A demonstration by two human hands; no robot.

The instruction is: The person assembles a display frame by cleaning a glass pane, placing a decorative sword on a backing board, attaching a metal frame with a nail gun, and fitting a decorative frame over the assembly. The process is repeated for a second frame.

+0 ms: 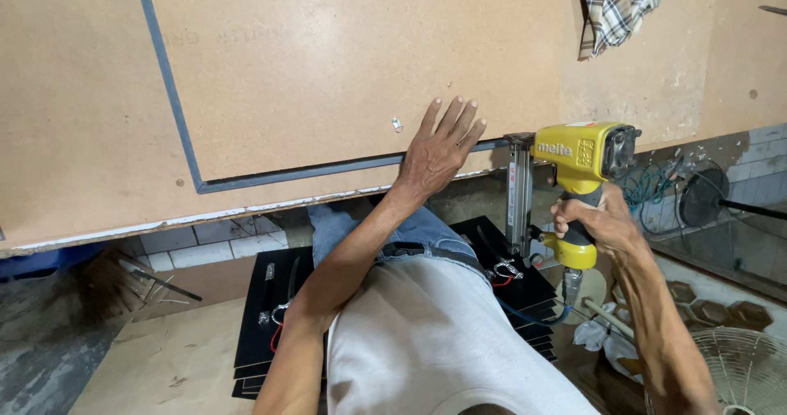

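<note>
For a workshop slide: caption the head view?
Left hand flat on board, right hand gripping yellow nail gun at its edge.

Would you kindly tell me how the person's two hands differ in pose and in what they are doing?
The left hand lies flat and open, fingers spread, against the board; the right hand is curled shut round the grip of the yellow nail gun. The left hand holds nothing; the right hand carries the tool. The left hand sits higher on the board, the right hand lower and beyond its edge. Both are bare and near the dark strip.
</note>
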